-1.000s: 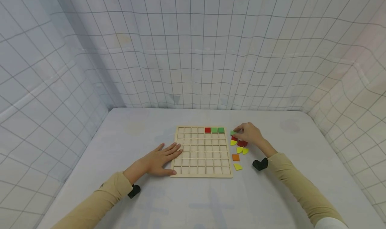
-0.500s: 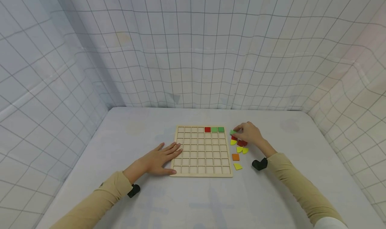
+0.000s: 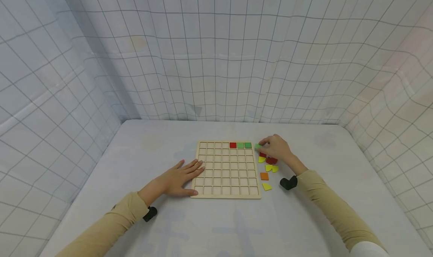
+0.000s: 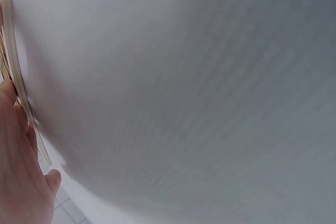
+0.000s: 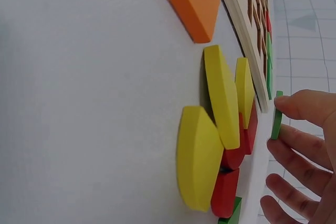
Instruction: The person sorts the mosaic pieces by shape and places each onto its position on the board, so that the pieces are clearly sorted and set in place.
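My right hand (image 3: pixel 278 148) pinches a green tile (image 5: pixel 277 115) between thumb and fingers, just off the far right corner of a wooden grid board (image 3: pixel 221 196). Spread flat, my left hand (image 3: pixel 179 180) rests on the board's left edge, fingertips on the grid. In the board's far row sit a red square (image 3: pixel 233 145) and two green squares (image 3: pixel 244 145). Below my right hand lie red pieces (image 3: pixel 271 161) and yellow quarter-round pieces (image 5: pixel 198 156). In the right wrist view another green piece (image 5: pixel 236 211) shows partly behind a red one.
An orange square (image 3: pixel 264 176) and a lone yellow piece (image 3: pixel 267 186) lie beside the board's right edge. The white table (image 3: pixel 162 136) is bordered by hanging grid-patterned cloth (image 3: pixel 216 61) at the back and sides. Each wrist carries a black camera (image 3: pixel 288 183).
My right hand has lifted slightly and moved left toward the board, carrying the green tile away from the loose pieces. My left hand stays put.
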The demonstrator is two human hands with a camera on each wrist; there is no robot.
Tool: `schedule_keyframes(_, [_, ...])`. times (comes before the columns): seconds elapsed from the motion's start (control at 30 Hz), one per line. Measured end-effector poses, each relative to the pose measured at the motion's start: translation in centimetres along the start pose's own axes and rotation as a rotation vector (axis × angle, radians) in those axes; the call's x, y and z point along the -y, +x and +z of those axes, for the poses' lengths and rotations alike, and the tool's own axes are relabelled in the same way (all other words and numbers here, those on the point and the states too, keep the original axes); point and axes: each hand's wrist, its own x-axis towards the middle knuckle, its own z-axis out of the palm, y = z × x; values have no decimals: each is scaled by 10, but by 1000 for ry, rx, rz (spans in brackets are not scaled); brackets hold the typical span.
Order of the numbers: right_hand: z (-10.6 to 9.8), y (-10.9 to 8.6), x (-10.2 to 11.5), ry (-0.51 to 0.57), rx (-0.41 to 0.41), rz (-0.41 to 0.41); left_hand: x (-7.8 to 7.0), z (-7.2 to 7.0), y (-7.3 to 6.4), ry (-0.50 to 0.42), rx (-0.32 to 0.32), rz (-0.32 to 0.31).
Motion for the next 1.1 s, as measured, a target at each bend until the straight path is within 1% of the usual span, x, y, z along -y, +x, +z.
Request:
schedule_keyframes(0.17, [0, 3, 9, -12, 2, 6, 1, 0, 0, 5, 1, 1])
schedule_keyframes(0.47, [4, 9, 23, -5, -6, -31, 0, 0, 0, -4, 1, 4])
schedule_keyframes(0.83, [13, 18, 39, -15, -19, -105, 0, -1, -1, -4, -10, 13])
schedule_keyframes(0.97, [17, 24, 44, -23, -11, -137, -1, -1, -1, -8, -8, 13])
schedule_keyframes(1.1, [20, 29, 49, -9, -5, -161, -1, 0, 0, -3, -1, 7])
